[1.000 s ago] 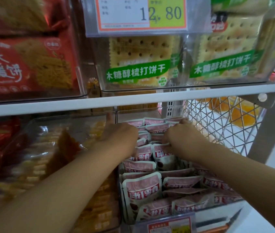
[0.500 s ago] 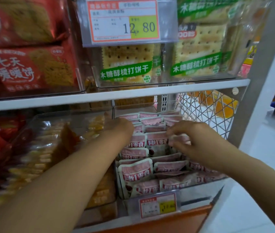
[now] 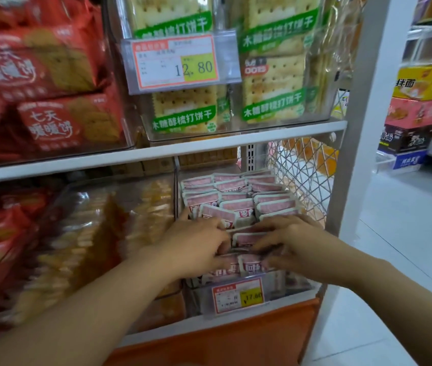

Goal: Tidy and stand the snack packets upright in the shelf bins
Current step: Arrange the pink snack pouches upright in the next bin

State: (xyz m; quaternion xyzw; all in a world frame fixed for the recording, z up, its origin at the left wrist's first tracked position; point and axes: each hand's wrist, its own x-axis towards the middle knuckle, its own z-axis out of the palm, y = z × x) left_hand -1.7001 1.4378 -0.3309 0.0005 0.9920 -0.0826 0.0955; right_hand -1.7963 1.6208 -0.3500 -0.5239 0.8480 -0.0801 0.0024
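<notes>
The white shelf (image 3: 156, 151) carries red biscuit packs (image 3: 51, 122) on the left and green-labelled cracker packs (image 3: 273, 88) on the right. Beneath it, at the right end beside the wire mesh panel (image 3: 302, 175), sits the clear bin (image 3: 289, 286) with the pink snack packets (image 3: 238, 204). The back and middle rows now stand upright in plain sight, where a second ago the hands covered them. Both hands have drawn forward to the front rows, close behind the bin's front wall. The left hand (image 3: 196, 247) has its fingers curled over packets on the left of the bin. The right hand (image 3: 294, 241) reaches in from the right with fingers curled round a packet; motion blur hides the exact grip. A price tag (image 3: 238, 295) hangs on the front wall.
</notes>
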